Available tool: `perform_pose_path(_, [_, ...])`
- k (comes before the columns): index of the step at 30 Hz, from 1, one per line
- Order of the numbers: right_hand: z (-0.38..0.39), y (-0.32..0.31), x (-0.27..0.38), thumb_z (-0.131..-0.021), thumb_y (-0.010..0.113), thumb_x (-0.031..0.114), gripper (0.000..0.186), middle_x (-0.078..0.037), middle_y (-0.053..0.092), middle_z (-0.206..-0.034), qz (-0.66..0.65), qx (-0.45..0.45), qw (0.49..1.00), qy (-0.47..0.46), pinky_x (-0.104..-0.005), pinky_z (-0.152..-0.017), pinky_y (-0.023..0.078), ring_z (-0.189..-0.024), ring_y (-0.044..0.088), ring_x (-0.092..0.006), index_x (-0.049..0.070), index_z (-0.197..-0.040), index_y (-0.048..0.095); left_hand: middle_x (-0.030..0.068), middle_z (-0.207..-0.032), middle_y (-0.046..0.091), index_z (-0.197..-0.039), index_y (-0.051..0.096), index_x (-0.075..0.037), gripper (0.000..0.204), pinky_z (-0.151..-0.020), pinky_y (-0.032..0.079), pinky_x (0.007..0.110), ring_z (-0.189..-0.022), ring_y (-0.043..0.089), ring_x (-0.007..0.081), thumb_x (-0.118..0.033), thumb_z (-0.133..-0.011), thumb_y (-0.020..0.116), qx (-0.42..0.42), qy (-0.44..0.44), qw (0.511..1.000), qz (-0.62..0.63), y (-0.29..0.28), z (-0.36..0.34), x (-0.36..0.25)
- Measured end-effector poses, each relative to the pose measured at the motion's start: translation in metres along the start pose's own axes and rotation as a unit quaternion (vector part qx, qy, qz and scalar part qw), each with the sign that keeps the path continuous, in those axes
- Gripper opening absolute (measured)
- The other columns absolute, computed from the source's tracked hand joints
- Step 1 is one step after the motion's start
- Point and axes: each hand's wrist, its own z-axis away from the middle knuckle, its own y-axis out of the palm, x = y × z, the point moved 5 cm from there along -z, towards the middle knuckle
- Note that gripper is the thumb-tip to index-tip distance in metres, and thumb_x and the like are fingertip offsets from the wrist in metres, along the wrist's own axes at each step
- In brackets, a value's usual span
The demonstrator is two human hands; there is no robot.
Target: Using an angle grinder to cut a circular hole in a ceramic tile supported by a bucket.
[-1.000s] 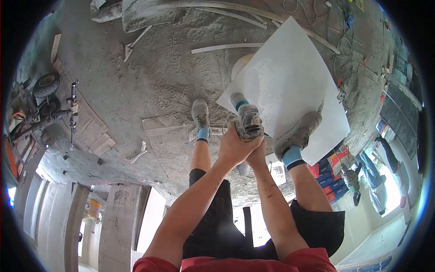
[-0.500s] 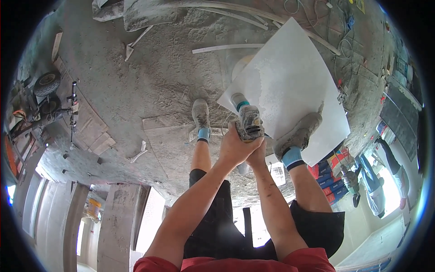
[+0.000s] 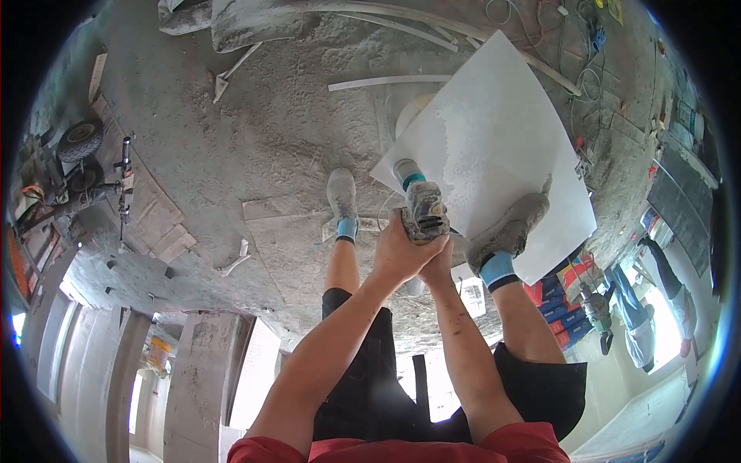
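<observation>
My left hand (image 3: pixel 397 248) and my right hand (image 3: pixel 438 264) are closed together around the near end of a dusty handheld power tool (image 3: pixel 427 212). Its cylindrical hole-saw bit (image 3: pixel 404 169), marked by a teal band, points away from me at the left corner of a large white tile (image 3: pixel 494 131). Whether the bit presses on the tile or is just above it, I cannot tell. A wet-looking grey patch spreads over part of the tile. My right shoe (image 3: pixel 509 228) rests on its near part, while my left shoe (image 3: pixel 341 193) stands on the dusty floor.
Long pale strips (image 3: pixel 390 80) lie beyond the tile, near a round pale object (image 3: pixel 411 116) partly under its edge. Loose cables (image 3: pixel 590 81) are at far right. Stacked red and blue boxes (image 3: pixel 559 309) and a drill-like tool (image 3: pixel 596 309) are at right. A wheeled machine (image 3: pixel 81 147) stands left.
</observation>
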Motion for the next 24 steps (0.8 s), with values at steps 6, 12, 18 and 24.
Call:
perform_pose_path(6, [0.001, 0.001, 0.001, -0.074, 0.094, 0.016, 0.049, -0.006, 0.073, -0.111, -0.004, -0.003, 1.0, 0.021, -0.0361, -0.085, 0.058, -0.098, 0.069, -0.0144, 0.002, -0.115, 0.071, 0.0274, -0.104, 0.075, -0.123, 0.051, 0.006, 0.087, -0.086, 0.061, 0.049, -0.099, 0.077, 0.0433, -0.054, -0.074, 0.091, 0.0, -0.005, 1.0, -0.021, 0.0, 0.001, 0.003])
perform_pose_path(12, [-0.001, -0.002, -0.007, -0.076, 0.094, 0.019, 0.056, -0.007, 0.075, -0.112, 0.078, 0.012, 0.997, 0.011, -0.0379, -0.087, 0.058, -0.1, 0.071, -0.0169, 0.004, -0.122, 0.067, 0.0269, -0.104, 0.075, -0.123, 0.052, 0.007, 0.088, -0.086, 0.062, 0.049, -0.099, 0.076, 0.0433, -0.055, -0.073, 0.091, -0.003, 0.01, 1.0, 0.008, 0.001, 0.0, 0.006])
perform_pose_path(18, [0.0, -0.001, -0.006, -0.074, 0.095, 0.021, 0.063, -0.011, 0.075, -0.113, 0.075, -0.003, 0.997, -0.02, -0.0391, -0.087, 0.058, -0.103, 0.073, -0.0214, 0.003, -0.126, 0.064, 0.0263, -0.105, 0.075, -0.122, 0.052, 0.005, 0.086, -0.087, 0.062, 0.048, -0.099, 0.077, 0.0427, -0.053, -0.073, 0.092, -0.007, 0.018, 1.0, 0.012, 0.001, 0.0, 0.008])
perform_pose_path(24, [-0.001, -0.003, -0.006, -0.074, 0.094, 0.025, 0.067, -0.014, 0.076, -0.111, 0.097, -0.004, 0.995, -0.007, -0.0416, -0.086, 0.059, -0.102, 0.076, -0.029, 0.004, -0.129, 0.062, 0.0264, -0.106, 0.075, -0.122, 0.052, 0.004, 0.086, -0.087, 0.061, 0.048, -0.1, 0.076, 0.0418, -0.054, -0.073, 0.092, -0.002, 0.012, 1.0, 0.027, 0.001, 0.0, 0.01])
